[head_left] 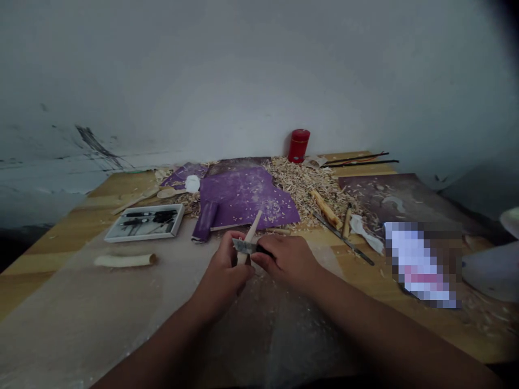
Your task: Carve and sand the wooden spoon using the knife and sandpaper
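My left hand [230, 261] is closed round a slim pale piece of wood [254, 227], whose narrow end points up and away from me. In my right hand [288, 256] is a knife [244, 246] with a dark handle, its blade lying across the wood. The blade reaches left toward the fingers of my left hand. Part of the wood is hidden by the blade and fingers. Just beyond the hands lies a purple sheet [247, 194] sprinkled with shavings, with a purple roll [205, 220] at its near left corner.
Wood shavings [302, 181] heap up at the back, near a red canister [299, 146]. A white tray of tools [146, 222] and a peeled stick [125, 260] lie left. On the right are a thin dark bar [344, 239], a bark-edged wood piece [326, 209] and a blurred-out bright object [419, 265].
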`<state>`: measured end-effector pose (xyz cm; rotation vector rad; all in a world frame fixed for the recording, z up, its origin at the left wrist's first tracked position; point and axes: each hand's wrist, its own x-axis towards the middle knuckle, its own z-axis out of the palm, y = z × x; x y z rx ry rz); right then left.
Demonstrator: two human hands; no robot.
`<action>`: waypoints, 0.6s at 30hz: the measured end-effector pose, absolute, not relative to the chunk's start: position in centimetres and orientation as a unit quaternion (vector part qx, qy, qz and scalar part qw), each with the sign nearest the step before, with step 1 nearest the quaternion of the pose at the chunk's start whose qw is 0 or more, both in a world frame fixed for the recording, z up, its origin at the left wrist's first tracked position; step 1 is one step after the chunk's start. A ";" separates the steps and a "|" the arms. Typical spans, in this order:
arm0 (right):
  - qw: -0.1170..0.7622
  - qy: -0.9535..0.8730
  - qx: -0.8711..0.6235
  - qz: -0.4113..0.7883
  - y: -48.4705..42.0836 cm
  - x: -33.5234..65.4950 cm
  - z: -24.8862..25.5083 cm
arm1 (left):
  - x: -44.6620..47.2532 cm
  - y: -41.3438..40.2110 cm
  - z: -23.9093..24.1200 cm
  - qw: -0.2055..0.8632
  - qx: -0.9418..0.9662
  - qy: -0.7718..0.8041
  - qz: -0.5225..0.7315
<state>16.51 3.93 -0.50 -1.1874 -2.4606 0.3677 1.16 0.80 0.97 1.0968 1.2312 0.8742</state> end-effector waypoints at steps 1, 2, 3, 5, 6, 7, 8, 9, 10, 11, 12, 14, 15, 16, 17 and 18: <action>0.191 -0.876 -0.424 0.129 3.9 16.5 -0.5 | 1.1 0.8 0.9 0.597 0.469 0.531 0.377; 0.190 -0.875 -0.427 0.125 3.9 16.4 -0.4 | 1.0 0.7 0.9 0.601 0.466 0.528 0.378; 0.192 -0.874 -0.429 0.120 3.8 16.4 -0.4 | 1.0 0.6 0.9 0.610 0.462 0.521 0.378; 0.199 -0.874 -0.430 0.107 3.9 16.5 -0.3 | 1.1 0.4 1.0 0.634 0.447 0.499 0.386; 0.205 -0.871 -0.435 0.099 4.0 16.6 -0.2 | 1.1 0.3 1.1 0.650 0.434 0.487 0.390; 0.209 -0.866 -0.445 0.089 4.2 16.8 -0.1 | 1.2 0.2 1.3 0.661 0.419 0.475 0.403; 0.213 -0.859 -0.460 0.077 4.4 17.1 -0.1 | 1.2 0.2 1.4 0.677 0.402 0.460 0.411; 0.216 -0.849 -0.478 0.065 4.6 17.4 0.0 | 1.2 0.2 1.6 0.692 0.386 0.446 0.416; 0.222 -0.838 -0.496 0.054 4.9 17.8 0.1 | 1.3 0.4 1.7 0.697 0.372 0.439 0.428; 0.230 -0.828 -0.510 0.046 5.1 18.2 0.2 | 1.3 0.5 1.8 0.695 0.365 0.438 0.439; 0.241 -0.822 -0.514 0.042 5.2 18.4 0.3 | 1.3 0.7 1.8 0.685 0.362 0.443 0.451; 0.263 -0.821 -0.504 0.048 5.2 18.5 0.4 | 1.3 1.1 1.6 0.656 0.373 0.467 0.461; 0.267 -0.826 -0.494 0.055 5.0 18.3 0.3 | 1.4 1.3 1.4 0.646 0.380 0.480 0.456; 0.268 -0.832 -0.481 0.064 4.8 17.9 0.3 | 1.4 1.5 1.2 0.636 0.391 0.495 0.445; 0.265 -0.841 -0.465 0.076 4.4 17.4 0.2 | 1.5 1.6 0.9 0.629 0.403 0.510 0.426; 0.259 -0.852 -0.447 0.089 4.1 16.9 0.1 | 1.6 1.8 0.6 0.623 0.419 0.526 0.400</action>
